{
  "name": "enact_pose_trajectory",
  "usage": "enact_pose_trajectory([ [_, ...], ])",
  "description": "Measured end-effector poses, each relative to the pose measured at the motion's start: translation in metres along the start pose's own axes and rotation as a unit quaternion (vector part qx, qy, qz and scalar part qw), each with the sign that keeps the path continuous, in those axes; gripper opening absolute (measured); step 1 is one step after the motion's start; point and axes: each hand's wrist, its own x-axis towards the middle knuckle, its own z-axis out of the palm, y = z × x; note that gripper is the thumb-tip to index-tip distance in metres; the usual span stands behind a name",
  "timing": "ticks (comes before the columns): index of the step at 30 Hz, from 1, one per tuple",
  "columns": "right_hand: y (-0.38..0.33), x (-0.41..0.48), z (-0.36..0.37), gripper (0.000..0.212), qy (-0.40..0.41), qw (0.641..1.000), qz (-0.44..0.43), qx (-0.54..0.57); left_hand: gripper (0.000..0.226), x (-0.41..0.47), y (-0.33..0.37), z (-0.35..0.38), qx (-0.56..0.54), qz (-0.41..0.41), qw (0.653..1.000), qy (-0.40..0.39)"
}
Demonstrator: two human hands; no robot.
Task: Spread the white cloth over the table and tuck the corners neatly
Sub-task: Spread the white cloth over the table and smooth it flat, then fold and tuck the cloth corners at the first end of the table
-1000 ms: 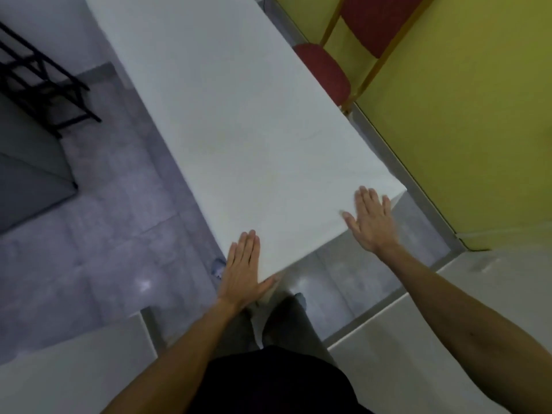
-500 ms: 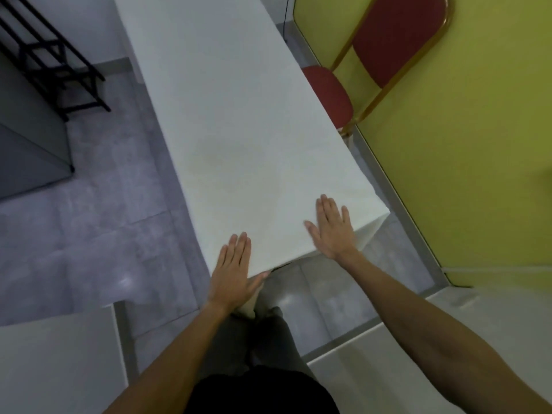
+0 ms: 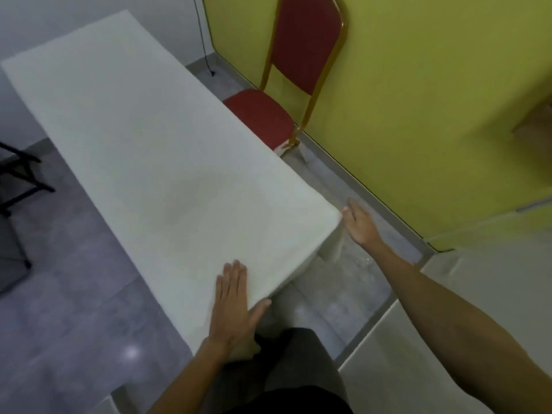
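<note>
The white cloth [image 3: 155, 162] lies flat over the long table and hangs down at the near end. My left hand [image 3: 233, 306] rests flat on the cloth at the near left corner, fingers together, thumb over the near edge. My right hand [image 3: 360, 222] is off the tabletop, just beyond the near right corner, fingers extended and held beside the hanging fold of cloth. Whether it touches the cloth I cannot tell. Neither hand grips anything.
A red chair [image 3: 283, 94] with a gold frame stands against the yellow wall [image 3: 433, 100] to the table's right. A black metal rack [image 3: 15, 186] is at the left. White surfaces [image 3: 493, 294] lie at the near right and near left. Grey floor runs both sides.
My right hand slid right along the near edge and went off the tabletop past the right corner. My left hand stayed at the near left corner. The view has swung right.
</note>
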Motion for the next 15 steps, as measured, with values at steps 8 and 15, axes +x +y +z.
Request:
enact_pose_trajectory([
  [8, 0.039, 0.018, 0.024, 0.067, -0.040, 0.998, -0.035, 0.018, 0.083, 0.188, 0.135, -0.014, 0.061, 0.196, 0.976, -0.067],
  [15, 0.059, 0.035, 0.032, 0.029, -0.002, 0.994, -0.108, 0.011, 0.050, 0.252, 0.178, 0.030, 0.176, 0.276, 0.944, -0.044],
])
